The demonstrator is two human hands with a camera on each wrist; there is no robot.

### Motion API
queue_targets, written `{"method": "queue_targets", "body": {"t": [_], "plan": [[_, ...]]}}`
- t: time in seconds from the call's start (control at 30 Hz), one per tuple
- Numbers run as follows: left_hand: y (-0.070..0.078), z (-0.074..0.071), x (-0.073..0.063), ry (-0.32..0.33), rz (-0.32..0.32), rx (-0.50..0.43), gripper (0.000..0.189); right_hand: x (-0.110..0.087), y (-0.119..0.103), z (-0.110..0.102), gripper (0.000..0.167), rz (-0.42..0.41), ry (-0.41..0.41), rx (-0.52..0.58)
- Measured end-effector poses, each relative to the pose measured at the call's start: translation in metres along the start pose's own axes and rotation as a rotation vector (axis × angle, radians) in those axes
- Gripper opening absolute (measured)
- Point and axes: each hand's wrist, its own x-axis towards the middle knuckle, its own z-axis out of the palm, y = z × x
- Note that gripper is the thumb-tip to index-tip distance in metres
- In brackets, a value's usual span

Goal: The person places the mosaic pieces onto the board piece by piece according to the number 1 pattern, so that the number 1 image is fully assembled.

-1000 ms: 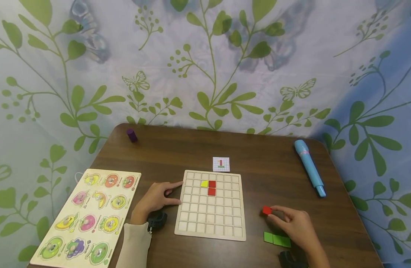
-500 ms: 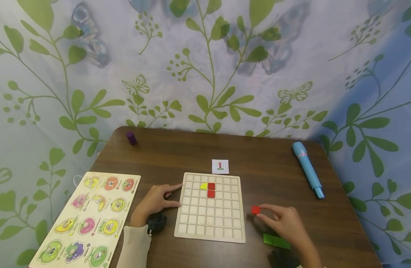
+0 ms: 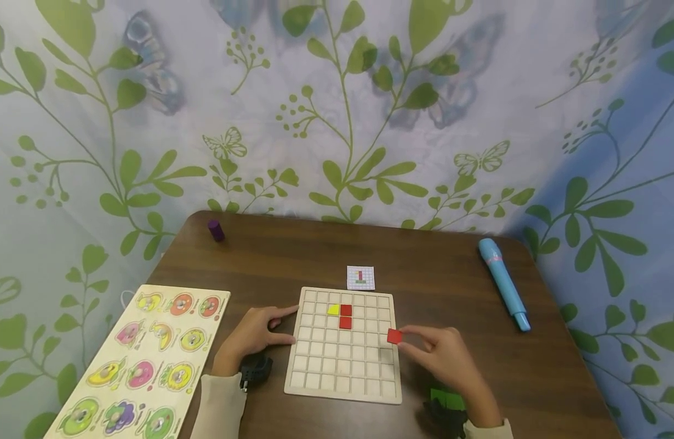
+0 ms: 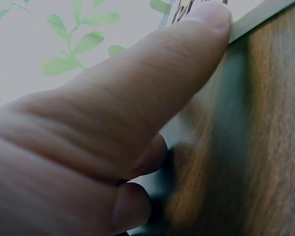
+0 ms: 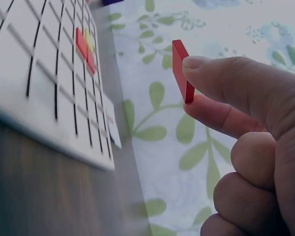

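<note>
My right hand (image 3: pixel 443 356) pinches a red square tile (image 3: pixel 394 336) between thumb and index finger, over the right edge of the wooden grid board (image 3: pixel 320 390). In the right wrist view the tile (image 5: pixel 179 71) stands nearly on edge, with the other fingers curled. My left hand (image 3: pixel 254 332) touches the board's left edge with a straight thumb and index finger. Set in the board are a yellow piece (image 3: pixel 333 310) with a slanted side and two red tiles (image 3: pixel 345 322), one below the other. Green tiles (image 3: pixel 448 399) lie partly hidden under my right wrist.
A small pattern card (image 3: pixel 360 278) lies just behind the board. On the left is a wooden fruit puzzle (image 3: pixel 166 360). A purple cylinder (image 3: pixel 216 230) stands at the back left, and a blue microphone-shaped toy (image 3: pixel 504 283) lies at the right. A patterned cloth (image 3: pixel 315 122) hangs behind the table.
My right hand has carried the red tile leftward from near the green tiles to the board's right edge. The left hand stays at the board's left edge.
</note>
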Motion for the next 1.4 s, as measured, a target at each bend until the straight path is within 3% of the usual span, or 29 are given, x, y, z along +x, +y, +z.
{"method": "queue_targets", "body": {"t": [0.5,1.07,1.4], "plan": [[-0.002,0.002,0.0,-0.001,-0.019,-0.004,0.074,0.036,-0.019,0.038,0.023,-0.067,-0.1,0.071],[-0.003,0.001,-0.004,0.004,-0.016,-0.006,0.074,0.045,-0.018,0.077,0.022,-0.02,-0.191,0.127],[-0.002,0.002,-0.002,0.007,0.005,-0.008,0.074,0.04,-0.018,0.088,0.018,-0.027,-0.171,0.138]]}}
